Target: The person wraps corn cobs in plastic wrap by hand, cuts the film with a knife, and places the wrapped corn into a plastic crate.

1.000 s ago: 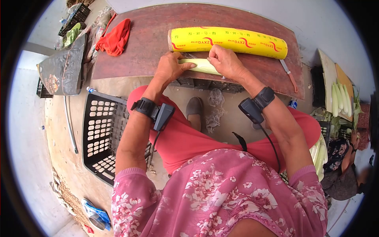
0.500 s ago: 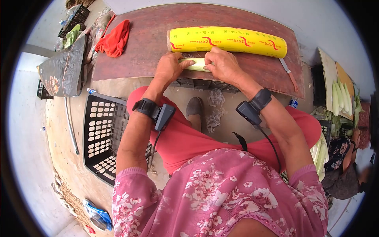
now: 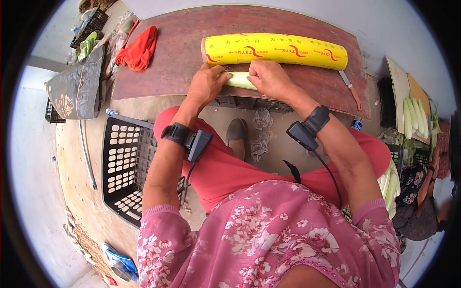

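A pale green ear of corn lies crosswise at the near edge of the dark red table, below a big yellow roll of cling film. Clear film seems to show between the roll and the corn. My left hand is closed around the corn's left end, thumb along its top. On the right end, my right hand is curled into a fist with the thumb pressed against the corn; its fingertips are hidden.
A knife lies at the table's right edge, a red cloth on its left. A black crate stands by my left leg. More pale green ears lie on a board at right, near another person's arm.
My right hand has turned over slightly into a tighter fist on the corn. My left hand has stayed nearly in place, its thumb drawn back a little.
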`<state>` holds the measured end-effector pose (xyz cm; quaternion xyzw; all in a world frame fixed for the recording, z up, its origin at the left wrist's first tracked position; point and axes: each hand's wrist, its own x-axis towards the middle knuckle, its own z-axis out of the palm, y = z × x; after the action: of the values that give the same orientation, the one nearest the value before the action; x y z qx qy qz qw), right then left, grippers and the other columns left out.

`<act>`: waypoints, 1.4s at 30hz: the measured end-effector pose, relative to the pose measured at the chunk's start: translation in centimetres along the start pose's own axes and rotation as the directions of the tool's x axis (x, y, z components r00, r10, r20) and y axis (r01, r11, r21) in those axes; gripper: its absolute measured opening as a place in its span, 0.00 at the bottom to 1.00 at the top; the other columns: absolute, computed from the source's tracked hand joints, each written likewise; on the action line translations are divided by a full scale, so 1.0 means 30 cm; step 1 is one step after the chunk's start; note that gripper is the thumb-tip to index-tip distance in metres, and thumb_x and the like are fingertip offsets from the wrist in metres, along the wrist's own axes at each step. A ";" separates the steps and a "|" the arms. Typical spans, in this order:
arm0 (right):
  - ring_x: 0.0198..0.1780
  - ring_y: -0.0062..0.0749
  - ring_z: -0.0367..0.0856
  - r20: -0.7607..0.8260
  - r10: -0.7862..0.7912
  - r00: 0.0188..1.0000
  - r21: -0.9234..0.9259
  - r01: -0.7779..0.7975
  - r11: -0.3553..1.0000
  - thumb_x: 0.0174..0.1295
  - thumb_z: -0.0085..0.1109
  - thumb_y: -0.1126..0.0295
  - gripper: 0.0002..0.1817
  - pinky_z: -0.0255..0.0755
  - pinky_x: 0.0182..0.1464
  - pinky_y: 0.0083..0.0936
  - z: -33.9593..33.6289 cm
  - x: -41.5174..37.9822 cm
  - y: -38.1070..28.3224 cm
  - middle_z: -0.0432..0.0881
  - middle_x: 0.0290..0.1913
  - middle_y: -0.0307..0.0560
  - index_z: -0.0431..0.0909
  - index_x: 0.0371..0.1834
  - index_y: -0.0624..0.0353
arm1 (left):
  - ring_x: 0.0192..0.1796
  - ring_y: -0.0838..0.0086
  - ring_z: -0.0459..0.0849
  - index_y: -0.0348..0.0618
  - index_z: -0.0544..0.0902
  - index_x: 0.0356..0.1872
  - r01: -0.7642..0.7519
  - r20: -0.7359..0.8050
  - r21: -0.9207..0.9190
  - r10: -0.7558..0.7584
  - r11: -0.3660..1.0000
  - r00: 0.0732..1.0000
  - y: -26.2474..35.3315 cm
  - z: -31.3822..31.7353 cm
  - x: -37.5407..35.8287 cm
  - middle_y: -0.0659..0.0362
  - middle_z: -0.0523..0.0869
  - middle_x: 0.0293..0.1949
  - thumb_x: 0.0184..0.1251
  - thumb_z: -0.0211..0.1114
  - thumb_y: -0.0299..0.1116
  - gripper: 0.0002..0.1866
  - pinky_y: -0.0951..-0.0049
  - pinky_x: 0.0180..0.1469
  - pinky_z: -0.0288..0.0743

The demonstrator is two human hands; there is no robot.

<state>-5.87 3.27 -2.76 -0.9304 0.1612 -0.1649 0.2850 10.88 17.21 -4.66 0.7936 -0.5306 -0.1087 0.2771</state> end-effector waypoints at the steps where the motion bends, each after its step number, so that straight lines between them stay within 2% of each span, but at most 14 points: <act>1: 0.29 0.47 0.78 0.009 0.017 1.000 -0.009 -0.016 1.000 0.56 0.60 0.71 0.06 0.69 0.33 0.38 0.000 0.001 -0.004 0.78 0.24 0.50 0.73 0.27 0.59 | 0.50 0.49 0.80 0.39 0.84 0.44 0.002 0.005 -0.012 -0.002 1.000 1.000 0.002 -0.003 0.000 0.42 0.81 0.47 0.65 0.63 0.43 0.17 0.57 0.52 0.74; 4: 0.30 0.48 0.79 0.017 0.037 0.999 -0.043 -0.036 0.998 0.56 0.58 0.71 0.05 0.70 0.35 0.40 -0.003 0.002 -0.009 0.79 0.25 0.51 0.74 0.28 0.60 | 0.47 0.49 0.81 0.39 0.84 0.44 -0.050 -0.027 -0.020 0.050 0.999 0.998 -0.008 0.002 0.000 0.43 0.82 0.42 0.66 0.62 0.39 0.14 0.58 0.50 0.74; 7: 0.32 0.49 0.80 -0.063 -0.018 0.998 0.004 0.018 1.000 0.56 0.57 0.72 0.05 0.70 0.37 0.40 0.006 -0.008 0.000 0.79 0.27 0.52 0.74 0.29 0.61 | 0.46 0.47 0.81 0.38 0.84 0.41 0.006 -0.019 -0.075 -0.008 0.997 1.000 -0.008 -0.006 0.000 0.40 0.81 0.42 0.66 0.61 0.37 0.13 0.56 0.50 0.75; 10: 0.34 0.50 0.80 -0.014 -0.041 0.999 -0.001 0.041 0.999 0.56 0.56 0.73 0.04 0.70 0.38 0.41 0.007 -0.008 0.005 0.80 0.29 0.53 0.74 0.30 0.62 | 0.44 0.45 0.81 0.38 0.84 0.40 -0.007 -0.026 -0.032 0.006 0.999 1.000 -0.012 -0.009 -0.001 0.40 0.82 0.40 0.66 0.60 0.35 0.11 0.56 0.49 0.75; 13: 0.36 0.51 0.80 0.030 0.009 1.000 0.016 -0.009 1.000 0.57 0.55 0.72 0.04 0.71 0.39 0.41 0.004 -0.006 0.005 0.80 0.31 0.54 0.75 0.31 0.61 | 0.43 0.46 0.81 0.36 0.83 0.39 -0.017 -0.064 -0.104 0.010 0.994 0.998 -0.010 -0.010 -0.002 0.40 0.82 0.38 0.65 0.63 0.40 0.15 0.56 0.48 0.75; 16: 0.37 0.51 0.80 0.009 -0.012 1.000 -0.009 0.012 1.000 0.58 0.54 0.71 0.05 0.71 0.41 0.41 -0.003 -0.011 -0.001 0.81 0.32 0.54 0.75 0.32 0.60 | 0.43 0.48 0.81 0.35 0.83 0.40 0.016 0.013 -0.081 -0.014 0.997 1.000 0.021 -0.040 -0.008 0.41 0.82 0.38 0.60 0.68 0.45 0.20 0.57 0.47 0.76; 19: 0.41 0.56 0.80 -0.007 0.001 1.000 -0.002 -0.001 1.000 0.59 0.56 0.70 0.04 0.72 0.42 0.46 0.000 -0.011 0.004 0.82 0.35 0.55 0.77 0.31 0.59 | 0.43 0.50 0.82 0.35 0.83 0.41 0.018 0.033 -0.023 -0.018 1.000 0.999 0.043 -0.049 -0.015 0.43 0.83 0.40 0.56 0.71 0.48 0.24 0.58 0.47 0.76; 22: 0.40 0.56 0.80 0.010 0.031 0.999 0.004 -0.031 0.999 0.59 0.56 0.71 0.04 0.72 0.42 0.46 0.002 -0.011 0.008 0.82 0.34 0.55 0.76 0.31 0.59 | 0.45 0.51 0.82 0.37 0.83 0.43 0.067 0.043 0.000 -0.067 0.998 0.997 0.046 -0.040 -0.008 0.43 0.83 0.41 0.55 0.72 0.47 0.23 0.58 0.47 0.76; 25: 0.35 0.48 0.80 0.001 0.013 1.000 0.051 -0.013 0.999 0.59 0.55 0.71 0.05 0.71 0.38 0.38 0.003 -0.009 0.013 0.80 0.30 0.54 0.75 0.32 0.61 | 0.44 0.51 0.82 0.37 0.83 0.43 0.073 0.043 -0.026 -0.072 0.997 0.997 0.032 -0.030 -0.003 0.43 0.83 0.41 0.55 0.72 0.47 0.23 0.58 0.47 0.76; 28: 0.31 0.38 0.79 0.007 0.045 0.999 0.162 -0.046 0.986 0.59 0.58 0.72 0.05 0.71 0.35 0.32 -0.003 -0.009 0.020 0.79 0.28 0.50 0.74 0.33 0.62 | 0.43 0.51 0.83 0.37 0.83 0.42 0.080 0.043 -0.060 -0.077 0.995 0.996 0.024 -0.028 0.005 0.43 0.83 0.39 0.56 0.72 0.45 0.21 0.58 0.46 0.76; 31: 0.29 0.28 0.76 0.050 0.125 0.991 0.265 -0.134 0.955 0.59 0.60 0.73 0.06 0.70 0.34 0.28 -0.016 -0.011 0.026 0.77 0.26 0.44 0.74 0.34 0.63 | 0.42 0.51 0.83 0.40 0.84 0.41 0.026 -0.004 -0.022 -0.027 0.999 1.000 0.018 -0.025 0.002 0.45 0.84 0.38 0.60 0.69 0.45 0.18 0.58 0.45 0.76; 34: 0.28 0.25 0.74 0.070 0.135 0.988 0.299 -0.150 0.942 0.59 0.60 0.75 0.06 0.70 0.33 0.26 -0.016 -0.006 0.029 0.75 0.26 0.41 0.73 0.35 0.64 | 0.42 0.52 0.84 0.43 0.85 0.40 0.005 0.024 0.119 -0.008 0.993 1.000 0.039 -0.038 -0.004 0.48 0.85 0.37 0.62 0.66 0.47 0.17 0.57 0.44 0.76; 37: 0.29 0.26 0.76 0.097 0.163 0.982 0.263 -0.184 0.947 0.59 0.59 0.75 0.05 0.70 0.34 0.27 -0.016 0.005 0.023 0.77 0.26 0.43 0.74 0.35 0.64 | 0.42 0.53 0.84 0.45 0.86 0.38 0.025 0.047 0.181 -0.034 0.983 0.998 0.053 -0.048 0.001 0.50 0.86 0.38 0.63 0.64 0.48 0.17 0.56 0.43 0.76; 42: 0.31 0.31 0.80 0.112 0.246 0.963 0.169 -0.263 0.950 0.54 0.59 0.76 0.05 0.72 0.35 0.28 -0.014 0.026 0.009 0.81 0.28 0.48 0.76 0.33 0.63 | 0.39 0.55 0.85 0.42 0.86 0.36 0.084 0.101 -0.017 -0.082 0.996 0.992 0.018 -0.049 0.028 0.49 0.86 0.35 0.61 0.67 0.45 0.15 0.60 0.42 0.76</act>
<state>-5.40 2.53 -2.42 -0.8782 0.2511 -0.0989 0.3949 11.50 16.77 -3.06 0.8057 -0.5090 -0.1653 0.2538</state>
